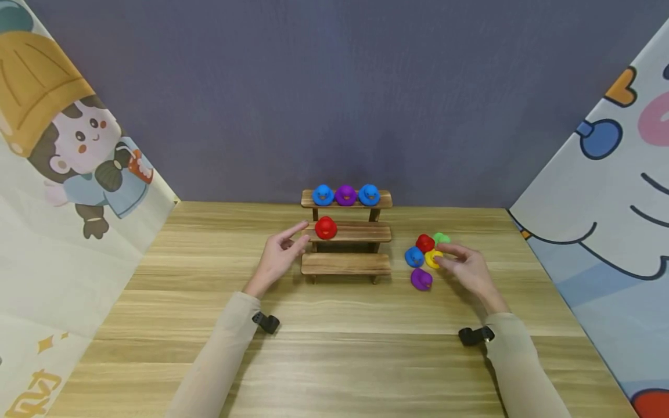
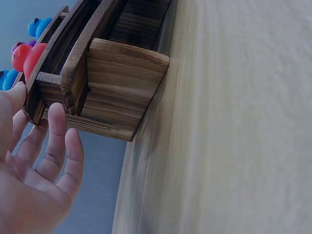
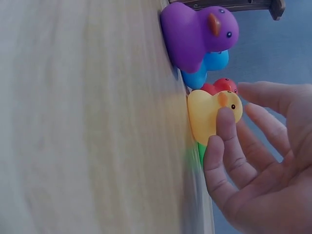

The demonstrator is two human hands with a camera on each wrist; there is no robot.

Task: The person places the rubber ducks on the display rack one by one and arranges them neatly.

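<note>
A small wooden three-step shelf (image 1: 346,265) stands on the table with a red rubber duck (image 1: 326,228) at the left of its middle step. My left hand (image 1: 279,255) is at that step's left end, fingers spread and holding nothing; in the left wrist view its thumb is close to the shelf edge. Right of the shelf, my right hand (image 1: 468,270) reaches over a yellow rubber duck (image 3: 202,114). Its fingers are loosely bent beside the duck, without a visible grip. Around it lie a second red duck (image 1: 424,242), a green duck (image 1: 441,238), a blue duck (image 1: 414,256) and a purple duck (image 1: 421,279).
On the top step sit a blue duck (image 1: 323,195), a purple duck (image 1: 345,195) and another blue duck (image 1: 369,195). Behind the wooden table (image 1: 366,360) rises a grey-blue wall (image 1: 345,98). Printed cartoon panels flank both sides.
</note>
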